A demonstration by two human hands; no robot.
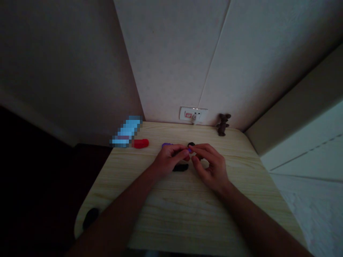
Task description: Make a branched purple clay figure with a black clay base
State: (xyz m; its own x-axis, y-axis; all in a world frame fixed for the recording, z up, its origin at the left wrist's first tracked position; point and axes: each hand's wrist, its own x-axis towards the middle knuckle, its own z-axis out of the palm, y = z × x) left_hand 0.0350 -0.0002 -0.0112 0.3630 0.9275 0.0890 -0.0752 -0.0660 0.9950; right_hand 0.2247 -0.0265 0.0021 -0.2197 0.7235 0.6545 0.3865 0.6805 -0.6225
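Purple piece [190, 150]: at the fingertips between the 2 hands, over the table [187, 214].
Left hand [174, 156]: thumb and fingers drawn close; I cannot tell what they grip.
Right hand [211, 164]: loosely curled, thumb apart from index, index tip at the piece.
Drop risk: so small a piece could slip if pushed off-centre.
Bump risk: a lowered left hand could nudge the black strip [180, 167].
Edges: wall [171, 71] behind; black object [90, 218] near the left rim.
Room: wood surface between the forearms.
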